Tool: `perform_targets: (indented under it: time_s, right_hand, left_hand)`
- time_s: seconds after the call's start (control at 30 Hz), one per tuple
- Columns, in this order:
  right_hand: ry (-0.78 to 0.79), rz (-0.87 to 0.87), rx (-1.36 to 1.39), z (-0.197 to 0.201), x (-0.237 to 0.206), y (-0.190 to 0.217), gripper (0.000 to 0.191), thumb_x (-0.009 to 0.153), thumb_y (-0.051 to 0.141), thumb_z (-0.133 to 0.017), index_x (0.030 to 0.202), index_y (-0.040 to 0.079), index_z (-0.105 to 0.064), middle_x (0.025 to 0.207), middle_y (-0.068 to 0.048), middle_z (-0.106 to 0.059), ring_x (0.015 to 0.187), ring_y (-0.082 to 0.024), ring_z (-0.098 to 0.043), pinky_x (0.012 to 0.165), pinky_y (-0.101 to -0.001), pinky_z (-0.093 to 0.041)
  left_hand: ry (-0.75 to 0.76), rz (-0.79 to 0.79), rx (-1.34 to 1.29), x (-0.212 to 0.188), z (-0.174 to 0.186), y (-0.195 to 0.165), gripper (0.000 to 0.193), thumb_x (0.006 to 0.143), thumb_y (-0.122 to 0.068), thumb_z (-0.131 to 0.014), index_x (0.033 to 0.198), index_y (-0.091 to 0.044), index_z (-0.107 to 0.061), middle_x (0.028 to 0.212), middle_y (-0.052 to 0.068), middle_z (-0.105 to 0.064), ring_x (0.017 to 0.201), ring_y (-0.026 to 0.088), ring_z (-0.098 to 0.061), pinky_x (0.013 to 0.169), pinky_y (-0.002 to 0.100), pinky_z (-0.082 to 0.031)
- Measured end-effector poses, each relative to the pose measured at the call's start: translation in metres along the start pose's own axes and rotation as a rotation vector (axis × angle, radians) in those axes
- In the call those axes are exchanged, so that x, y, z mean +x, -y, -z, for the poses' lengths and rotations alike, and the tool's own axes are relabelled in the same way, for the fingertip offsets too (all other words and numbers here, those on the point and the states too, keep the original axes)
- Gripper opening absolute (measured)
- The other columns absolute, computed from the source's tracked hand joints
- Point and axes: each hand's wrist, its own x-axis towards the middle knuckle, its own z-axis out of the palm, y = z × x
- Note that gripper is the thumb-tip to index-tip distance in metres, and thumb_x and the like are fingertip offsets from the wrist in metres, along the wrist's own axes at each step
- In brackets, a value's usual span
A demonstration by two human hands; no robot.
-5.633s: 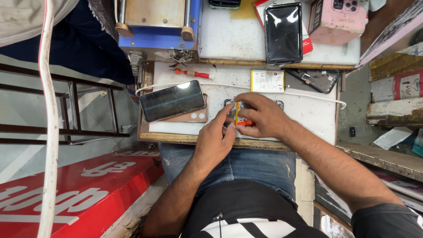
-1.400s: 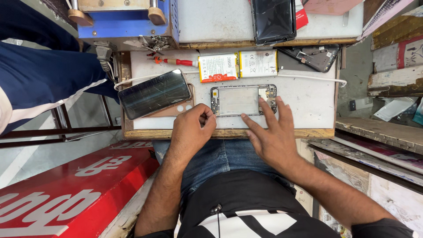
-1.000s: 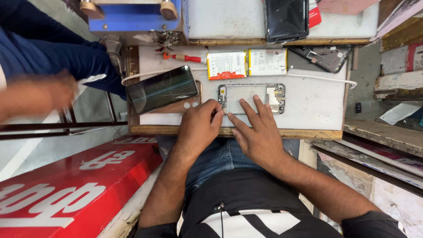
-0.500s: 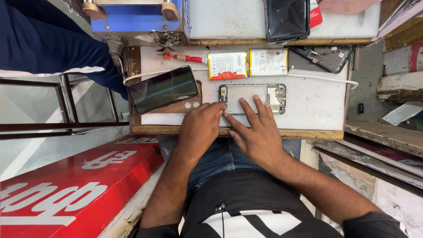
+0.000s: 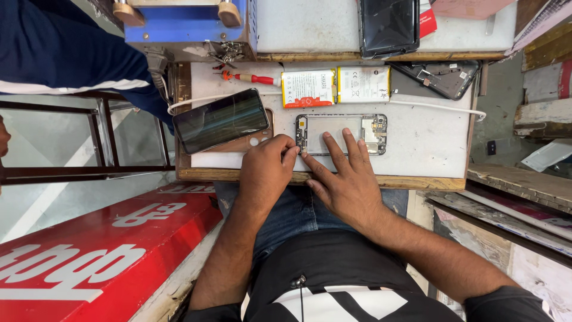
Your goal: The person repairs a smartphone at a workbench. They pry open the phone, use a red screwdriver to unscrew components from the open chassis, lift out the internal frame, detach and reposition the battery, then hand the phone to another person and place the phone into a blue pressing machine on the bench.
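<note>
Both hands are working on the opened phone frame point(image 5: 341, 134) lying mid-surface point(image 5: 417, 149): we are pinching at its left end with the left hand point(image 5: 266, 170), fingers curled together, and pressing the spread right hand point(image 5: 347, 179) flat across it, while two batteries point(image 5: 336, 86) sit out beside it, uninstalled.

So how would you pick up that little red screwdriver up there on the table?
Probably by the red handle, from above. The screwdriver lies flat on the white table, its thin tip pointing left toward the blue machine. The handle is its thickest part, with bare table on both sides for fingers.
</note>
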Motion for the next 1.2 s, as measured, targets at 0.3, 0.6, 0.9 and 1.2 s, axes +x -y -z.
perform_targets:
  time_s: [0.3,0.6,0.9,1.2]
  right_hand:
    - [-0.016,0.012,0.005,0.0,-0.001,-0.002,0.058,0.094,0.048,-0.066,0.148,0.03,-0.055,0.155,-0.023,-0.039,0.146,-0.051,-0.029,0.114,-0.0719,-0.031]
    - [-0.034,-0.012,0.033,0.0,0.0,0.006,0.057,0.094,0.048,-0.067,0.146,0.03,-0.057,0.155,-0.024,-0.04,0.146,-0.053,-0.028,0.115,-0.0721,-0.029]
    - [-0.06,-0.022,0.057,0.005,-0.001,0.011,0.055,0.093,0.044,-0.069,0.145,0.03,-0.06,0.157,-0.022,-0.039,0.147,-0.053,-0.028,0.115,-0.0724,-0.03]
    - [-0.073,-0.021,0.036,0.008,0.001,0.017,0.053,0.091,0.043,-0.069,0.141,0.027,-0.061,0.158,-0.022,-0.038,0.149,-0.052,-0.025,0.115,-0.0724,-0.029]
  left_hand:
    - [-0.054,-0.034,0.032,0.0,-0.005,-0.006,0.016,0.091,-0.019,-0.076,0.089,-0.006,-0.067,0.081,0.011,-0.075,0.073,0.029,-0.074,0.063,0.042,-0.058]
    - [-0.034,-0.036,0.04,0.001,-0.002,-0.002,0.016,0.09,-0.02,-0.074,0.087,-0.005,-0.067,0.078,0.011,-0.074,0.071,0.03,-0.073,0.062,0.043,-0.057]
    - [0.018,0.003,-0.001,-0.002,0.008,-0.005,0.013,0.093,-0.019,-0.073,0.091,-0.007,-0.07,0.079,0.009,-0.076,0.071,0.024,-0.076,0.061,0.037,-0.059]
    - [-0.437,0.011,-0.171,0.009,0.082,0.013,0.01,0.098,-0.015,-0.073,0.104,-0.007,-0.073,0.081,0.007,-0.077,0.068,0.015,-0.073,0.062,0.031,-0.057]
